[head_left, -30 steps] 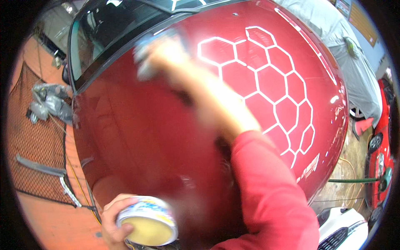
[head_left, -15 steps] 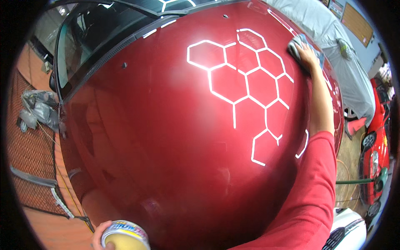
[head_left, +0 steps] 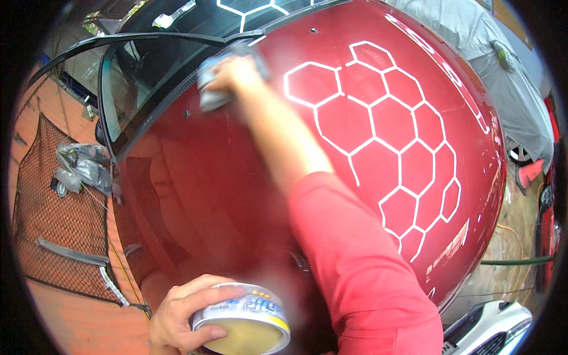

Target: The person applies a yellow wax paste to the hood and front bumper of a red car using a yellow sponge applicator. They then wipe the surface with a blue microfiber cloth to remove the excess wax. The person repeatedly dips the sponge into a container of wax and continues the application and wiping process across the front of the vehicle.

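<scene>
My left hand [head_left: 177, 316] grips a round tin [head_left: 242, 334] by its side, low in the view. The tin has a white and blue printed wall and a dull yellow round face turned toward me. Across the glossy dark red car hood [head_left: 195, 236], my right arm reaches to the far left. There my right hand [head_left: 238, 74], a little blurred, is closed on a grey-blue cloth [head_left: 212, 99] pressed against the hood by the base of the windshield. White hexagonal light reflections show on the paint.
A wiper arm and the windshield [head_left: 160, 65] lie beyond the cloth. Black netting [head_left: 65, 219] and a clear plastic bag [head_left: 86, 165] are on the orange floor at left. A grey-covered car [head_left: 473, 65], an orange cone [head_left: 528, 174] and a white car [head_left: 491, 331] stand at right.
My right hand has swept the cloth from the hood's far right side over to the left, near the windshield. My left hand and the tin have come up and right into fuller view.
</scene>
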Demonstrator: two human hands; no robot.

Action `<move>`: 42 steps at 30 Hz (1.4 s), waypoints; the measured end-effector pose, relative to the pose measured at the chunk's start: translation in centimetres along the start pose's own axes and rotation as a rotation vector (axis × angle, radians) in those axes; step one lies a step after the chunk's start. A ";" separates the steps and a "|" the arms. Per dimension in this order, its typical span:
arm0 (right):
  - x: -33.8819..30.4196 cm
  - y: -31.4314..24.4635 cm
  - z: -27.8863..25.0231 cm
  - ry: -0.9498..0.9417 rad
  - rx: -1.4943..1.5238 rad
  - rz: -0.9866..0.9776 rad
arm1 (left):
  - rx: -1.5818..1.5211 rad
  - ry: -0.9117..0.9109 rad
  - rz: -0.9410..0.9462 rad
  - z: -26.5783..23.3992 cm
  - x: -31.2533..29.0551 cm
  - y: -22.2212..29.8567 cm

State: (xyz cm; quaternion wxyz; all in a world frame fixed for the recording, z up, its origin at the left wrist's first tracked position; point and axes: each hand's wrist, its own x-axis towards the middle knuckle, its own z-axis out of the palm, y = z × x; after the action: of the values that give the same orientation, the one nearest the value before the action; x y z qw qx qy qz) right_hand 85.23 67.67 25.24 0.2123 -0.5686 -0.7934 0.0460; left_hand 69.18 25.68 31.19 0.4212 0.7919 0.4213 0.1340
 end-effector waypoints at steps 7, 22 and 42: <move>-10.5 29.6 -8.9 0.133 -0.437 0.340 | -0.018 0.326 -0.332 0.1 -11.3 -3.7; -5.4 17.3 -3.5 0.036 -0.720 -0.020 | -0.079 0.722 -0.440 0.7 -25.1 -7.3; -0.2 -4.9 5.2 0.109 -0.553 -0.269 | -0.281 0.770 -0.319 -0.9 -36.2 -17.3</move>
State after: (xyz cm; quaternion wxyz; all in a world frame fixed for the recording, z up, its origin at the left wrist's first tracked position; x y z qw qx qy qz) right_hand 78.91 66.63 22.02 0.0963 -0.4962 -0.8315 -0.2305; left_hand 36.98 2.94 23.44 0.3525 0.5445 0.6421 0.4087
